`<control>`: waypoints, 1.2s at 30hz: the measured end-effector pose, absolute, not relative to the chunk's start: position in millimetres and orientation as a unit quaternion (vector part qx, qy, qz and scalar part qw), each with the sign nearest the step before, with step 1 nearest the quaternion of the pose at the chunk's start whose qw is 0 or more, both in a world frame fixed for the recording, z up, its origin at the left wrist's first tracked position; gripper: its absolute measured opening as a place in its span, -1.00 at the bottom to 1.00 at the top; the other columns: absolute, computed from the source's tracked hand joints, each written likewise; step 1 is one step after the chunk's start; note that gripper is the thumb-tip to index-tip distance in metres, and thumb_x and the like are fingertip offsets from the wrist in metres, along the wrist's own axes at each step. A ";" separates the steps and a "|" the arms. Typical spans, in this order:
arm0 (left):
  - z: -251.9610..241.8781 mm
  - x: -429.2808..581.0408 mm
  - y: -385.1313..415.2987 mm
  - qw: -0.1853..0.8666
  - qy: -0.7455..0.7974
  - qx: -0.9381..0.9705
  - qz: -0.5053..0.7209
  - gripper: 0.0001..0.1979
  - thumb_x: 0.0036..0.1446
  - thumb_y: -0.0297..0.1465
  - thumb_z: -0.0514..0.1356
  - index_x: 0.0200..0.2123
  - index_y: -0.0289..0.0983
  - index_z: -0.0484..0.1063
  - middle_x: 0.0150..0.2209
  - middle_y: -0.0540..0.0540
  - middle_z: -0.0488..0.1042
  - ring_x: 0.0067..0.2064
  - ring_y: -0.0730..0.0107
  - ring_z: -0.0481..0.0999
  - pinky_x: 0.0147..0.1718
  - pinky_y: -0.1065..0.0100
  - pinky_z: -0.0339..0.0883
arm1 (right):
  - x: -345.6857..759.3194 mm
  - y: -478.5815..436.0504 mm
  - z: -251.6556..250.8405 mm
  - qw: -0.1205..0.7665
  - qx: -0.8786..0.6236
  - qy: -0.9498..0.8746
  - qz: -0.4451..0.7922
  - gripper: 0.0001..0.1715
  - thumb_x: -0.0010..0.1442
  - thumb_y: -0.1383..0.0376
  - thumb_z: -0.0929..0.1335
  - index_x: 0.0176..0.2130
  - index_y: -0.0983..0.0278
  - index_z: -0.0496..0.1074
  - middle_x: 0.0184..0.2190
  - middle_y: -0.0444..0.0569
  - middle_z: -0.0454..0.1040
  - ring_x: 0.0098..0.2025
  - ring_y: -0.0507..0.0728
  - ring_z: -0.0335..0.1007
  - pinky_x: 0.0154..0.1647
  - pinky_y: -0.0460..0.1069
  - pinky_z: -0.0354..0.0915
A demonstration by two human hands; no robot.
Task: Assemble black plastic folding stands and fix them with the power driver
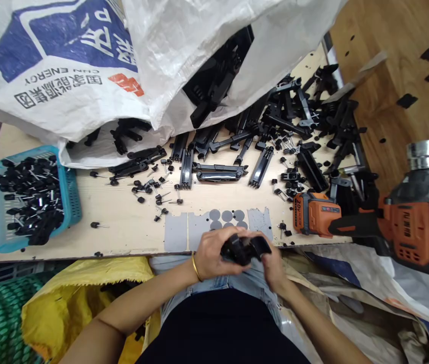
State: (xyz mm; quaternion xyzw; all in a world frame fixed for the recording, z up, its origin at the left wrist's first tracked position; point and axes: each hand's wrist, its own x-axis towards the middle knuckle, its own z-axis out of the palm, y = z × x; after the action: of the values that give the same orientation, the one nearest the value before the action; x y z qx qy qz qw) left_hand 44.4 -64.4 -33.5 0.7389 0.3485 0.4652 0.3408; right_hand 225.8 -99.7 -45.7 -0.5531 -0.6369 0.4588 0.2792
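Close to my body, at the table's front edge, both hands are closed on one black plastic part [241,250]. My left hand [212,253], with a gold bangle at its wrist, wraps the part's left side. My right hand [273,263] grips its curved right end. The fingers cover much of the part, so its full shape is hidden. Just beyond the hands lie grey flat pads [176,230] and several grey discs [227,216]. Farther back are long black plastic brackets [220,174], and black-headed screws [146,186] lie scattered to the left.
A blue basket [72,194] of black-headed screws stands left. White woven sacks [96,96] spill black parts across the back. At right sit an orange power tool [415,222] and its battery [316,212]. A yellow sack [58,298] hangs below the table [123,232] at left.
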 end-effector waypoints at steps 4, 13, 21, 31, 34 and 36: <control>-56.1 42.8 -28.5 0.175 0.441 0.841 0.262 -0.48 0.18 -0.10 0.13 0.12 -0.25 0.26 -0.08 -0.20 0.53 -0.03 0.18 0.52 -0.06 0.18 0.44 | 285.2 -65.7 -69.5 0.286 -0.694 -0.475 0.459 -0.40 0.25 -0.12 0.11 -0.41 0.27 0.37 -0.55 -0.03 0.42 -0.54 0.10 0.32 -0.50 -0.01 0.30; -73.9 64.6 27.8 0.096 0.474 0.869 0.104 -0.41 0.13 -0.17 0.20 0.18 -0.29 0.23 0.33 -0.37 -0.01 0.35 -0.02 -0.02 0.29 -0.09 -0.13 | 256.7 51.0 -56.2 0.085 -0.803 -0.570 0.151 -0.60 0.24 0.10 0.17 -0.25 0.32 0.42 -0.28 0.21 0.52 -0.20 0.29 0.45 -0.19 0.10 0.26; -78.8 61.5 60.3 0.089 0.523 0.847 0.037 -0.14 0.16 -0.05 0.11 0.33 -0.46 -0.10 0.33 -0.41 -0.04 0.37 -0.06 -0.10 0.31 0.00 -0.25 | 238.3 131.3 -49.2 -0.013 -0.827 -0.539 0.158 -0.32 0.15 -0.05 0.26 -0.03 0.48 0.38 -0.09 0.44 0.44 0.00 0.43 0.38 -0.07 0.25 0.27; -76.7 78.3 91.5 0.079 0.584 0.806 0.057 -0.19 0.19 -0.08 0.07 0.32 -0.49 -0.09 0.31 -0.45 0.01 0.34 -0.10 -0.03 0.29 0.01 -0.19 | 258.4 104.6 -24.1 0.081 -0.821 -0.553 0.116 -0.58 0.03 0.07 0.31 -0.20 0.33 0.37 -0.29 0.18 0.50 -0.20 0.32 0.43 -0.15 0.16 0.29; -77.0 74.0 90.1 0.085 0.567 0.817 0.062 -0.20 0.20 -0.09 0.07 0.32 -0.47 -0.07 0.31 -0.43 0.01 0.35 -0.07 -0.04 0.29 0.03 -0.19 | 258.2 76.7 -21.8 0.143 -0.771 -0.597 0.169 -0.66 0.00 0.07 0.33 -0.30 0.26 0.32 -0.38 0.03 0.48 -0.33 0.18 0.40 -0.23 0.05 0.29; -77.0 70.3 89.6 0.093 0.560 0.820 0.069 -0.19 0.18 -0.09 0.09 0.32 -0.47 -0.07 0.31 -0.43 0.01 0.35 -0.07 -0.04 0.29 0.03 -0.19 | 256.5 58.4 -21.0 0.172 -0.742 -0.619 0.190 -0.66 0.00 0.06 0.33 -0.32 0.25 0.29 -0.39 -0.01 0.47 -0.36 0.14 0.38 -0.27 0.01 0.28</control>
State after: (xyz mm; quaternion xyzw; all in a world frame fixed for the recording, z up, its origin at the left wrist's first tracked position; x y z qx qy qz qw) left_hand 70.3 89.6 -77.0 0.8204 0.5600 0.0688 0.0928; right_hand 256.5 58.4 -21.0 -0.7424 -0.6192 0.1896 0.1719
